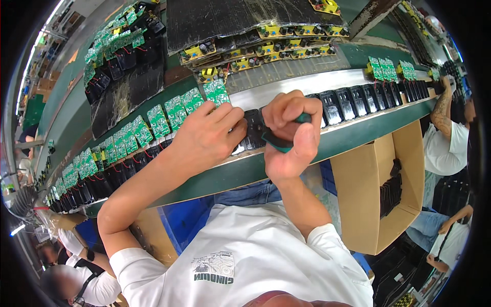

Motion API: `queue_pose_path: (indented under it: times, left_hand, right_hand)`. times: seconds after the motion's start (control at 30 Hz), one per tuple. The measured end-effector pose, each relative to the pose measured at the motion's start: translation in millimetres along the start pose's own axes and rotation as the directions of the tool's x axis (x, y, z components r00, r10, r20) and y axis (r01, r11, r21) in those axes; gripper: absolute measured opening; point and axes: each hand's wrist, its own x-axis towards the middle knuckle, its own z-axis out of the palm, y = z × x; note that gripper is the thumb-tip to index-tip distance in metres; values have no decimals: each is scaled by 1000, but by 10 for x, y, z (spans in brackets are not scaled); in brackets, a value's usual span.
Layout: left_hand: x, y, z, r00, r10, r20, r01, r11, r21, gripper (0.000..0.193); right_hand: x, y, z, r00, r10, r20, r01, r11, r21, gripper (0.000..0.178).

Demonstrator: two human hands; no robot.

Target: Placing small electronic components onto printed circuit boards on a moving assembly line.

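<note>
My left hand (212,132) is over the bench's near edge, fingers curled in beside a black plastic case (252,132); whatever they pinch is hidden. Just beyond its knuckles stands a green circuit board (216,92). My right hand (294,140) is closed round a green-handled tool (276,141), whose handles look like those of pliers; its working end is hard to make out near that case. To the left runs a row of green circuit boards (158,120) with red wires and black cases. More open black cases (332,108) line up to the right.
Stacked black sheets (245,23) carry yellow circuit boards at the back. Another board pile (115,46) lies far left. An open cardboard box (358,192) with black parts stands at the right below the bench, near a blue bin (189,220). Other people sit at both sides.
</note>
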Motion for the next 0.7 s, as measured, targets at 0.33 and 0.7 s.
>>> queue_pose_path:
  times: [0.33,0.7]
  left_hand:
    - [4,17,-9,1000,-27,8,27,998,-55,10]
    - [45,211,-227,949,-291,124,305,944,-121,16]
  right_hand:
    - [33,135,-26,998,29,56,-29,1000,-10,23]
    - [-176,-63,-111,997,-63,-33,63,998,-3,20]
